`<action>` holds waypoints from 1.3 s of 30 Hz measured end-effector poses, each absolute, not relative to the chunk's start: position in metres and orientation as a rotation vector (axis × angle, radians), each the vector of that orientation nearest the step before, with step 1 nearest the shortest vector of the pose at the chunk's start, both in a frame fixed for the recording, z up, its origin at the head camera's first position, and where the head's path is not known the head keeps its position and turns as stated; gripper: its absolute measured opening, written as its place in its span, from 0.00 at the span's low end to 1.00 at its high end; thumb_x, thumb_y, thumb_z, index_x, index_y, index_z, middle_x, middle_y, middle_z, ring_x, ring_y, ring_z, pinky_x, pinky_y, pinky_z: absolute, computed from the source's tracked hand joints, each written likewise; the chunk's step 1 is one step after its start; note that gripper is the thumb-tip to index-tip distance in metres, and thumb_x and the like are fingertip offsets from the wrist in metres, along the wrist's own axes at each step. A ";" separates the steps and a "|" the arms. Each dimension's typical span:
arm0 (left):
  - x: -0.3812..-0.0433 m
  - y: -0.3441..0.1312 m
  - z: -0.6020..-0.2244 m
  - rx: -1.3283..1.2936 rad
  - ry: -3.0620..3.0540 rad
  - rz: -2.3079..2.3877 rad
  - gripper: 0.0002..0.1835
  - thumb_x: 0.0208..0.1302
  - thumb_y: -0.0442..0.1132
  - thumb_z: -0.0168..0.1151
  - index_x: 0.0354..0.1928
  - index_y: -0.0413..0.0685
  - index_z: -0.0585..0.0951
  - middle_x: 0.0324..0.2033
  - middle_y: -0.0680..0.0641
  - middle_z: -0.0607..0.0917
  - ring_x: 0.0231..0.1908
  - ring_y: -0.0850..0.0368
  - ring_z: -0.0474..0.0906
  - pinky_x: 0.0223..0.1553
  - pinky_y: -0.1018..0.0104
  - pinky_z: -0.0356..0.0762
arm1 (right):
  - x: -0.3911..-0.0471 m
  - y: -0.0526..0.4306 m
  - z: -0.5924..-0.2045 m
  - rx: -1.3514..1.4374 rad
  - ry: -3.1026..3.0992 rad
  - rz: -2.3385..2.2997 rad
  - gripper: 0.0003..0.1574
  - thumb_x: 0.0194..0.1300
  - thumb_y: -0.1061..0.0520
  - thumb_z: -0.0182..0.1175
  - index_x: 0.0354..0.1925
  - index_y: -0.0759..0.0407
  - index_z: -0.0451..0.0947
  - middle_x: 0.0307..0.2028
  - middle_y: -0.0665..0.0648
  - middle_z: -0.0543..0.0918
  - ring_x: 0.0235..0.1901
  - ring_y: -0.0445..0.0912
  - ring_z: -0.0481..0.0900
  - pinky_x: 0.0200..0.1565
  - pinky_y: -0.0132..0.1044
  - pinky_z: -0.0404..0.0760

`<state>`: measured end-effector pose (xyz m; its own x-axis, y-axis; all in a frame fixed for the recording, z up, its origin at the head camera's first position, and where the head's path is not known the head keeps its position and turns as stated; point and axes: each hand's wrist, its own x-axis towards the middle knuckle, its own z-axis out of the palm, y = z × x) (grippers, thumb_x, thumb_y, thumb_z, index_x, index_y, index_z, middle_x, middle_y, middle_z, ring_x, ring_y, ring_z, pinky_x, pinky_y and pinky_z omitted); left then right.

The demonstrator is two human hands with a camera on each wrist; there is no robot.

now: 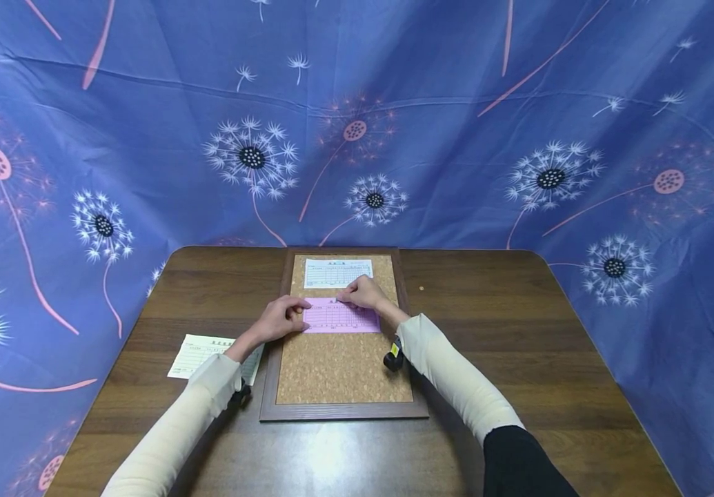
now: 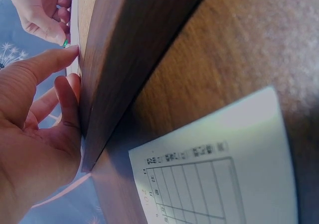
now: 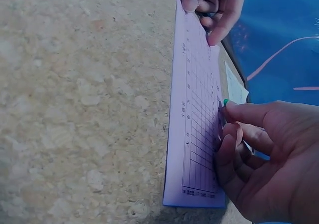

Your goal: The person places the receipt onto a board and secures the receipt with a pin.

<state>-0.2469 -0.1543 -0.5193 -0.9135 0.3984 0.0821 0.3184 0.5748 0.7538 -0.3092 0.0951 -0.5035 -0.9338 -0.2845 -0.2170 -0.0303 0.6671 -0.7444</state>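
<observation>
A pink printed form (image 1: 344, 319) lies across the middle of the cork board (image 1: 344, 369). My left hand (image 1: 277, 317) rests at its left edge, thumb near the lower corner and a fingertip near the upper one. At the top edge of the form, my right hand (image 1: 363, 293) pinches a small push pin (image 3: 226, 102) with a green head. The pin's point is hidden by the fingers. In the right wrist view the right fingers (image 3: 249, 115) bear against the form's top edge. Above it on the board is a white-blue printed form (image 1: 338, 270).
A pale yellow-green form (image 1: 198, 354) lies on the wooden table (image 1: 493, 310) left of the board, partly under the left forearm. The board's brown wooden frame (image 1: 344, 412) stands raised above the tabletop. A patterned blue cloth (image 1: 431, 138) hangs behind and around the table.
</observation>
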 end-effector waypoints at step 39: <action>-0.249 -0.154 -0.521 0.592 2.698 1.269 0.21 0.53 0.31 0.77 0.50 0.34 0.85 0.38 0.42 0.81 0.33 0.59 0.76 0.40 0.68 0.71 | -0.306 0.100 -0.522 -0.586 2.863 -1.089 0.08 0.68 0.52 0.68 0.40 0.52 0.91 0.34 0.52 0.92 0.28 0.39 0.81 0.40 0.35 0.79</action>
